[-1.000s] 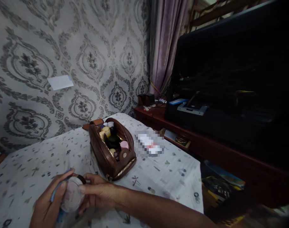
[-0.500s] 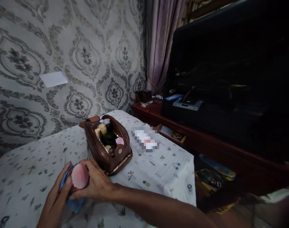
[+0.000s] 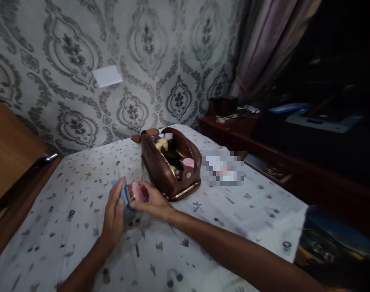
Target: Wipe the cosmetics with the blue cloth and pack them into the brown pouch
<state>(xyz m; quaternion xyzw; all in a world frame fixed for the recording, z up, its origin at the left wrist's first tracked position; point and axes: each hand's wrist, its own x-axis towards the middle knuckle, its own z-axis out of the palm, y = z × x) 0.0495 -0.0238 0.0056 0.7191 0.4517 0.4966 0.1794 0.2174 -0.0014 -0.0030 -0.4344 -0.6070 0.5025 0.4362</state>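
Note:
My right hand [image 3: 156,204] grips a small container with a rounded pink top [image 3: 138,192]; its lower part looks clear or reddish and is blurred. In my left hand [image 3: 114,213] is a light blue cloth [image 3: 124,194], pressed against the container's left side. Just beyond my right hand stands a brown leather toiletry bag [image 3: 156,170], unzipped and gaping. Inside it are several small bottles and jars, among them a pink-capped one [image 3: 188,163] and a yellow one [image 3: 163,143].
A white patterned sheet [image 3: 90,227] covers the surface under the bag. Right of the bag lies a pixelated flat item [image 3: 223,169]. A dark red desk [image 3: 230,129] runs along the right, brown wooden furniture [image 3: 14,150] at left. White paper [image 3: 108,76] is on the wall.
The view has swung left, bringing the wooden furniture in. The pink-topped container has turned so that its side shows more; the cloth stays against it.

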